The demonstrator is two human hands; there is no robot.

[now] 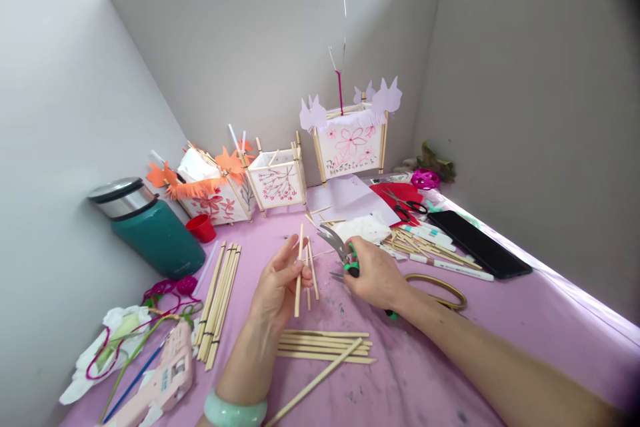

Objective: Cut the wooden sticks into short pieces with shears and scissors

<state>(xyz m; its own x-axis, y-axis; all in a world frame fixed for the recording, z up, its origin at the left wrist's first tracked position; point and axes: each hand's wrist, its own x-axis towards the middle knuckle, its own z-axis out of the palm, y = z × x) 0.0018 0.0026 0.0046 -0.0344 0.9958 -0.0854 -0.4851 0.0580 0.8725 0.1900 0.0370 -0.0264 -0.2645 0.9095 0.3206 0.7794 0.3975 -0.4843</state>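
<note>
The left hand is pinching a pale wooden stick upright between thumb and fingers; two thinner sticks show just to its right, though whether it grips these too I cannot tell. The right hand, to the right of that stick, is closed around the green-and-black handles of a pair of cutters, whose parted blades point toward the left hand without touching the stick. Nearer the wearer than the left hand's fingers, a row of sticks lies flat, with one loose stick slanting across its end. Left of the left hand are banded stick bundles and, farther left and nearer, a pink glue gun. Beyond the left hand stands a paper-sided frame. A crumpled white tissue lies just beyond the right hand, and a brass-coloured loop handle beside its wrist.
</note>
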